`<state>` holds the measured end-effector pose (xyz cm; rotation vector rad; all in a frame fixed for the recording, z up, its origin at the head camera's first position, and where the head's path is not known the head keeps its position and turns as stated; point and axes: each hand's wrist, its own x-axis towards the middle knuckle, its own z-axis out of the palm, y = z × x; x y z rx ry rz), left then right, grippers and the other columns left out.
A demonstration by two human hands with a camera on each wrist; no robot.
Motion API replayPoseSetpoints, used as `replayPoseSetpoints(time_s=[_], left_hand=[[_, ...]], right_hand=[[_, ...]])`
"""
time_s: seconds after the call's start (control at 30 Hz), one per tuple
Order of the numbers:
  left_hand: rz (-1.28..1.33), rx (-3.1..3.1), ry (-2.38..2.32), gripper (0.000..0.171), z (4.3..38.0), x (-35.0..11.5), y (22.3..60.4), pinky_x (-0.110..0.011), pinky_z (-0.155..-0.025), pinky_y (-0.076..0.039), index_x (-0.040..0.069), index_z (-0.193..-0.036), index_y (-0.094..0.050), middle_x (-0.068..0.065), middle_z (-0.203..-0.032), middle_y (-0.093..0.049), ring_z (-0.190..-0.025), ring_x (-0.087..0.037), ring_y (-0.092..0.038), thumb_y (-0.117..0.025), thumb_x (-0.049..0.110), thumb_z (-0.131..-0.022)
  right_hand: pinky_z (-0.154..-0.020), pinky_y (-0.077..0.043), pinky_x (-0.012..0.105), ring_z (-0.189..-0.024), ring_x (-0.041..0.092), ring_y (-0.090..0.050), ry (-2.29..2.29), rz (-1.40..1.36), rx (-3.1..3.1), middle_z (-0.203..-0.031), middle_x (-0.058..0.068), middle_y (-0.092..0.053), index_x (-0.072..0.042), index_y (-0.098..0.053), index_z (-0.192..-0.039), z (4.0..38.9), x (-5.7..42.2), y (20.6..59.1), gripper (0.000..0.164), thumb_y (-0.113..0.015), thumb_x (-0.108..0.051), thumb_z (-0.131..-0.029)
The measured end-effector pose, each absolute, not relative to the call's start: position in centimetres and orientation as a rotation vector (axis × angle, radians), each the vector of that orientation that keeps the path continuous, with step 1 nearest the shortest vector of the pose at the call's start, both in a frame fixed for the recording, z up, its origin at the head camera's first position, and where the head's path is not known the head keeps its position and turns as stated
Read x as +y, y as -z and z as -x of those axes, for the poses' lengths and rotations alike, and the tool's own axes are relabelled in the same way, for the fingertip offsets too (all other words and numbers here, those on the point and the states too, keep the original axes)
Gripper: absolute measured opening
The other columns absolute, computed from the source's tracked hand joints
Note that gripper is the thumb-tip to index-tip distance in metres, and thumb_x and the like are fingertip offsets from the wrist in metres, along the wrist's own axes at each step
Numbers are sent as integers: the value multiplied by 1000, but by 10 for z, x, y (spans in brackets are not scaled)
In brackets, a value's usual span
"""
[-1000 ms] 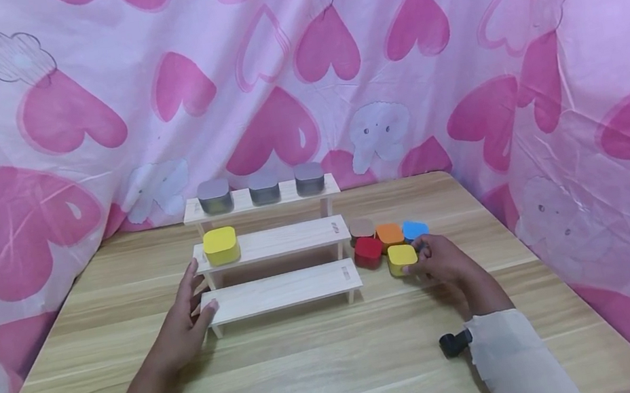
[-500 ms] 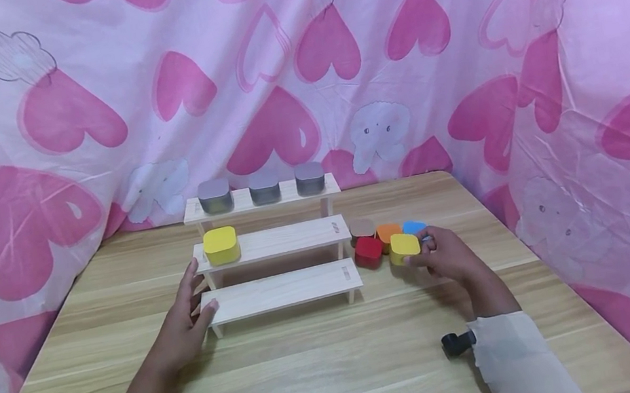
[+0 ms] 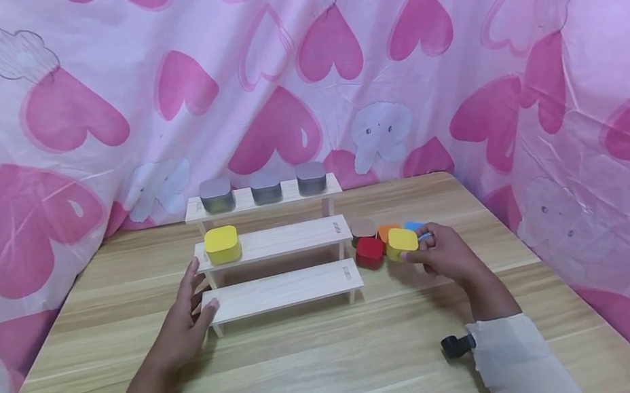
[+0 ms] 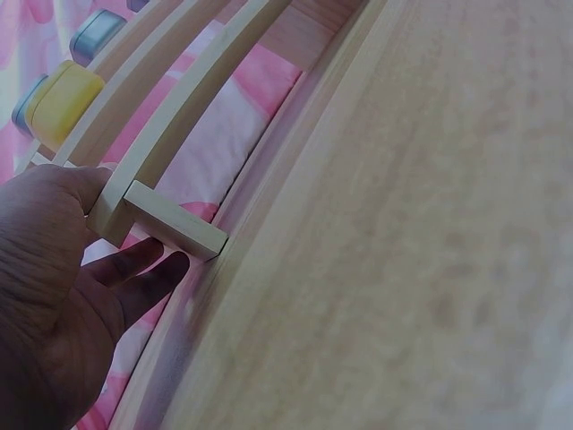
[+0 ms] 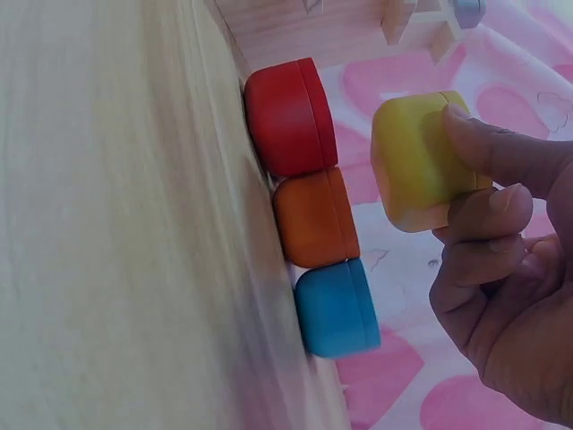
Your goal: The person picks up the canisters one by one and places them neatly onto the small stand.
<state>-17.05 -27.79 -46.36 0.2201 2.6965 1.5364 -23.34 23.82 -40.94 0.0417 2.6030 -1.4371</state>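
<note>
My right hand (image 3: 446,254) pinches a small yellow square tin (image 5: 415,159) between thumb and fingers, above the table. Close to it stand a red tin (image 5: 288,118), an orange tin (image 5: 315,219) and a blue tin (image 5: 337,310), side by side. My left hand (image 3: 182,322) rests at the left end of a three-step wooden display stand (image 3: 287,291). Its thumb touches the lowest step, while its other fingers stretch out loosely beside the stand. Another yellow tin (image 3: 222,245) sits at the left of the middle step.
Three grey tins (image 3: 265,188) line the top step. A brownish tin (image 3: 363,230) stands behind the red one, near the stand's right end. The wooden table (image 3: 343,371) meets a pink heart-patterned cloth (image 3: 273,127) behind and at the sides.
My right hand has lifted the yellow tin off the table, beside the other coloured tins, and tilted it a little. My left hand stays at the stand's left end.
</note>
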Motion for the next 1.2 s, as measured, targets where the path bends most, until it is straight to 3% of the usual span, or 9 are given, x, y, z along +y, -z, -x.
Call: replayPoseSetpoints(time_s=[0.17, 0.37, 0.87, 1.0, 1.2], left_hand=[[-219, 2697, -1535, 99, 172, -277, 464, -77, -123, -32, 56, -169, 13, -25, -180, -21, -162, -60, -28, -61, 23, -113], [-240, 2714, -1539, 96, 172, -276, 466, -77, -124, -33, 55, -170, 12, -27, -179, -22, -161, -61, -29, -59, 22, -114], [-216, 2723, -1521, 96, 171, -277, 464, -77, -124, -33, 57, -169, 13, -27, -180, -21, -161, -62, -29, -59, 25, -114], [-225, 2719, -1524, 96, 172, -277, 465, -77, -124, -33, 56, -169, 13, -27, -180, -20, -161, -61, -28, -59, 26, -114], [-224, 2714, -1525, 96, 172, -278, 465, -78, -123, -32, 57, -169, 13, -27, -180, -20, -161, -62, -28, -59, 25, -114]], right_hand=[[-57, -54, 28, -59, 18, -57, 1481, -7, 2630, -81, 9, -64, 0, -49, -143, 233, 234, 401, 66, -86, -27, -96], [-57, -56, 28, -55, 18, -56, 1538, 66, 2647, -74, 3, -61, 3, -53, -142, 232, 226, 388, 63, -86, -23, -96], [-58, -59, 30, -60, 25, -59, 1533, 197, 2634, -81, 7, -61, -4, -60, -139, 239, 176, 359, 58, -89, -23, -93], [-57, -54, 26, -65, 22, -56, 1546, 241, 2602, -81, 6, -58, -4, -64, -135, 241, 161, 352, 54, -90, -23, -91], [-52, -47, 24, -59, 17, -51, 1560, 267, 2516, -77, 3, -57, -6, -65, -135, 243, 139, 346, 53, -90, -24, -92]])
